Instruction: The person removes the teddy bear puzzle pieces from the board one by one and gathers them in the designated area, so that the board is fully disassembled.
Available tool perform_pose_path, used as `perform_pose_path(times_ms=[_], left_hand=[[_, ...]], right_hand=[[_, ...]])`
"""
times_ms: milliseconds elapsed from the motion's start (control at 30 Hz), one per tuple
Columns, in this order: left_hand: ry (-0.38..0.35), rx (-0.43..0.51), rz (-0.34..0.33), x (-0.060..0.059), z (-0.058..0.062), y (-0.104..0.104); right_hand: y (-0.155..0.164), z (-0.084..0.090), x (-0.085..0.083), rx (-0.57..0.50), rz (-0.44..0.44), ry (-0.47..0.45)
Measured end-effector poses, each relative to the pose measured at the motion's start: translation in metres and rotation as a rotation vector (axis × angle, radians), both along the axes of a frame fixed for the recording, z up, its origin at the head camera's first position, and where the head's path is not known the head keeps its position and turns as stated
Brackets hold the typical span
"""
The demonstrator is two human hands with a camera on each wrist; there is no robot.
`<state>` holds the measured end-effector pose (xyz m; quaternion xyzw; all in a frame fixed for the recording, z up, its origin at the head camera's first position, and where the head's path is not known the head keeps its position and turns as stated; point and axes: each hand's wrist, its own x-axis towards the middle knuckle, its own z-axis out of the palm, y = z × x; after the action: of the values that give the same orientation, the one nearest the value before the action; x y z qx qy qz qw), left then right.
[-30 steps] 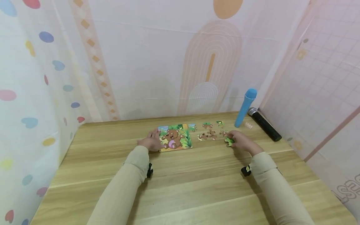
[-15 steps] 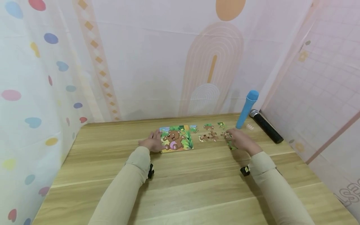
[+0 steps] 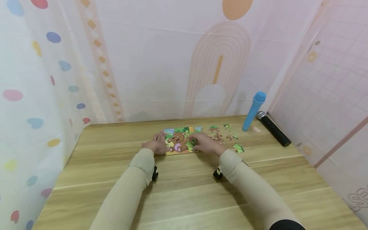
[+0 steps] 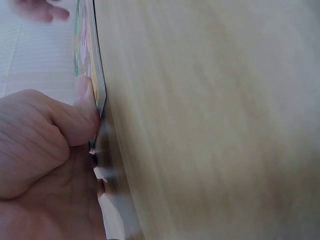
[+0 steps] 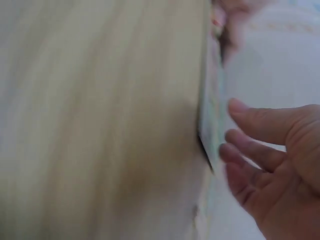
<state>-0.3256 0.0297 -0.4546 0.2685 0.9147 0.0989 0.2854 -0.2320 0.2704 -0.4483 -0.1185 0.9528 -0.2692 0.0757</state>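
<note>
Head view: left hand (image 3: pixel 156 145) pressing open fingers against the puzzle board (image 3: pixel 179 140) lying mid-bench (image 3: pixel 184 191), right hand (image 3: pixel 205 144) hovering loose and empty over its right side; may jog the board askew if dropped carelessly.

The puzzle board (image 3: pixel 180 141) lies on the table (image 3: pixel 184 188) toward its far edge, with the left hand (image 3: pixel 156 145) on its left side and the right hand (image 3: pixel 205 143) on its right. Loose pieces (image 3: pixel 225 135) lie to the right (one (image 3: pixel 238 148) nearer). Further right stand a tube (image 3: pixel 253 111) and, lying flat, a microphone (image 3: pixel 273 128).
</note>
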Motion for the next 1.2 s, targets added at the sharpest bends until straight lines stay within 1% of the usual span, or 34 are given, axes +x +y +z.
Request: perform_pose_path(times_ms=[100, 233, 400, 533, 733, 867, 967, 1100, 1200], left_hand=[[0.002, -0.002, 0.003, 0.000, 0.000, 0.004], [0.005, -0.012, 0.003, 0.001, 0.001, 0.008], [-0.001, -0.004, 0.017, 0.002, 0.002, 0.008], [-0.003, -0.003, 0.025, 0.001, 0.003, 0.008], [-0.013, -0.008, 0.025, 0.002, 0.001, 0.007], [-0.019, -0.007, 0.025, 0.001, 0.000, 0.006], [-0.019, -0.005, 0.020, 0.001, 0.000, 0.005], [-0.019, 0.001, 0.021, 0.002, 0.001, 0.003], [-0.019, 0.005, 0.033, 0.003, 0.003, 0.001]], right_hand=[[-0.012, -0.003, -0.006, 0.010, 0.001, 0.011], [-0.022, -0.003, -0.008, 0.011, 0.010, 0.019], [-0.029, -0.002, -0.011, 0.027, 0.004, 0.015], [-0.031, -0.003, -0.013, 0.050, 0.022, 0.023], [-0.036, -0.006, -0.012, 0.082, 0.030, 0.040], [-0.039, -0.005, -0.011, 0.081, 0.026, 0.052], [-0.040, -0.004, -0.011, 0.070, 0.011, 0.053], [-0.040, -0.003, -0.012, 0.044, -0.031, 0.034], [-0.039, 0.004, -0.010, 0.008, -0.061, 0.004]])
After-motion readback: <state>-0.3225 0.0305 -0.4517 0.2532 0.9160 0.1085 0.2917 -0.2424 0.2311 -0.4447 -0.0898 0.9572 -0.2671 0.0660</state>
